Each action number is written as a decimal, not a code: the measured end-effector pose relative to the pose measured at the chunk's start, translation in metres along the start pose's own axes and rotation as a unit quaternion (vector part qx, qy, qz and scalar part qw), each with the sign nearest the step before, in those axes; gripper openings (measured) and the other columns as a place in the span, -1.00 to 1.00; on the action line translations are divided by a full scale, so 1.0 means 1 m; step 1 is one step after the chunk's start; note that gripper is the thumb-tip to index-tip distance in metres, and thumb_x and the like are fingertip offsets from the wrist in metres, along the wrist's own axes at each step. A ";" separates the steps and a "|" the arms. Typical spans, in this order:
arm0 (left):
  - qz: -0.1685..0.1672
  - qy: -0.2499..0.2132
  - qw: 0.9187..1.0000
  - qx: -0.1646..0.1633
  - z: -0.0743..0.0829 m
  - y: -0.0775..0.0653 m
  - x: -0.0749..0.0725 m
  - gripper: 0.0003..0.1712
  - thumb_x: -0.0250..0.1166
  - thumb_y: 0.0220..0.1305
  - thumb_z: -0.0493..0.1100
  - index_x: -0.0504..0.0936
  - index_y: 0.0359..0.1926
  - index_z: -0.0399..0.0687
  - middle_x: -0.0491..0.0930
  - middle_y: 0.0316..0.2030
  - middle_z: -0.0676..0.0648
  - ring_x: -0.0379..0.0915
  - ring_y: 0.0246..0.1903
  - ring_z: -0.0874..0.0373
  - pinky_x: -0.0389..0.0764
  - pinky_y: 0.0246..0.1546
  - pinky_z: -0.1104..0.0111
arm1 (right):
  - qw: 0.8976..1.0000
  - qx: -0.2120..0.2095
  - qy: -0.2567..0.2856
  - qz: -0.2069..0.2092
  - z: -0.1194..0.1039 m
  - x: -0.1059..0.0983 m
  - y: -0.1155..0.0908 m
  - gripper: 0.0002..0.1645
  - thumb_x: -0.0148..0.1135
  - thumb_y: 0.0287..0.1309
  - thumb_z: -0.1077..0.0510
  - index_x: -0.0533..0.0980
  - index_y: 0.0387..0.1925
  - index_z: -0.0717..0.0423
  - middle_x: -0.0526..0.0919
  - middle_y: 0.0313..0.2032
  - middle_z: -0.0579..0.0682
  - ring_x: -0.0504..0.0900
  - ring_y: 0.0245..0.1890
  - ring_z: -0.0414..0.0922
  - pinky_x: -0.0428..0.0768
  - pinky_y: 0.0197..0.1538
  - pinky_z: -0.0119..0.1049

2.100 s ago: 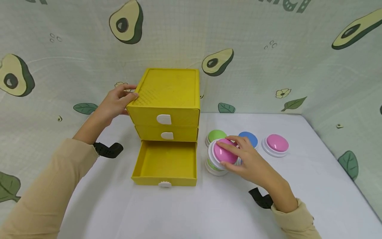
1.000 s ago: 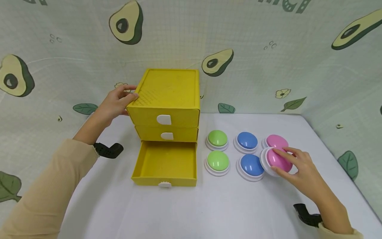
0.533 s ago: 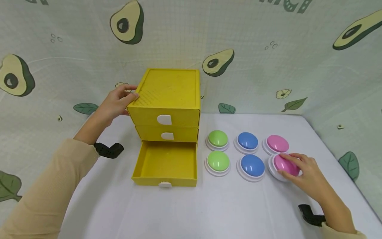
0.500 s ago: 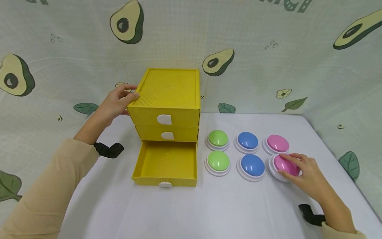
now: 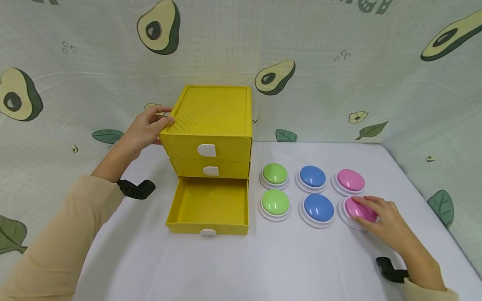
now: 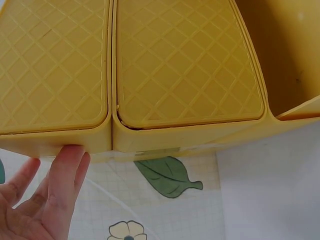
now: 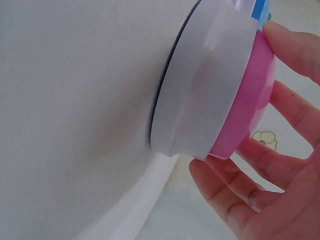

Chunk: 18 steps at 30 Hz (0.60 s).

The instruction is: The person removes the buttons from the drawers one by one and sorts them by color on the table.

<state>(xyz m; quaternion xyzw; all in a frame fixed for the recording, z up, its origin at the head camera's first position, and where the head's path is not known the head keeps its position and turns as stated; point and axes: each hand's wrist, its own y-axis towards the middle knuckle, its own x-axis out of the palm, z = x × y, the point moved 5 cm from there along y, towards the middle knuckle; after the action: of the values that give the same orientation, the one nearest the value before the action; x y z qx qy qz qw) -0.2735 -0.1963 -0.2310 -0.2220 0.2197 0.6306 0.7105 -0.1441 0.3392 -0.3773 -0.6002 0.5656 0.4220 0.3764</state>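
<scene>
A yellow drawer unit (image 5: 216,110) stands left of centre, its bottom drawer (image 5: 207,228) pulled out with nothing inside. My left hand (image 5: 147,127) rests against the unit's left side, thumb at the top edge; in the left wrist view its fingers (image 6: 65,172) touch the yellow side wall. At the right, my right hand (image 5: 388,219) holds a pink dome button (image 5: 359,209) on a round white base, thumb and fingers around the dome. The right wrist view shows that white base (image 7: 205,85) standing on the tabletop. Directly behind it sits another pink button (image 5: 351,180).
Two blue buttons (image 5: 318,208) and two green buttons (image 5: 275,202) stand in front-and-back pairs between the drawer unit and the pink pair. They sit on a white tabletop (image 5: 226,267). A cloth with avocado prints (image 5: 226,37) hangs behind.
My right hand has carried the pink button from above the green ones rightward, past the blue ones, and down onto the table before the other pink button. The left hand has stayed put.
</scene>
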 end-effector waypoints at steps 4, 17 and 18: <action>0.000 0.001 1.000 0.000 0.001 0.000 0.000 -0.29 -0.05 0.34 0.23 0.09 0.39 0.05 0.26 0.23 -0.23 0.46 -0.23 0.20 0.59 -0.31 0.46 | 1.000 0.002 -0.002 -0.006 0.000 0.000 0.000 -0.25 0.30 0.06 -0.10 0.35 0.19 0.24 0.26 0.12 0.45 0.16 0.04 0.39 0.32 -0.07 0.41; -0.004 -0.003 1.000 0.002 0.002 -0.001 0.000 -0.29 -0.05 0.34 0.22 0.09 0.39 0.05 0.25 0.23 -0.23 0.46 -0.25 0.22 0.59 -0.31 0.46 | 1.000 -0.017 0.004 -0.014 0.000 -0.001 0.001 -0.29 0.29 0.08 -0.03 0.35 0.18 0.26 0.25 0.14 0.50 0.16 0.04 0.43 0.31 -0.09 0.44; -0.004 -0.003 1.000 -0.001 0.001 -0.001 0.000 -0.29 -0.05 0.34 0.23 0.09 0.39 0.05 0.25 0.24 -0.23 0.47 -0.24 0.21 0.59 -0.31 0.46 | 1.000 -0.016 0.006 -0.018 0.000 -0.001 0.002 -0.29 0.29 0.08 -0.03 0.34 0.18 0.26 0.25 0.14 0.50 0.16 0.05 0.44 0.30 -0.08 0.44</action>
<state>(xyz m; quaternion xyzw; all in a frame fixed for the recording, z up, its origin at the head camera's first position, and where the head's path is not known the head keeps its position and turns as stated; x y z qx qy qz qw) -0.2725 -0.1958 -0.2297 -0.2214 0.2165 0.6287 0.7133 -0.1456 0.3393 -0.3766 -0.6187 0.5504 0.4208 0.3704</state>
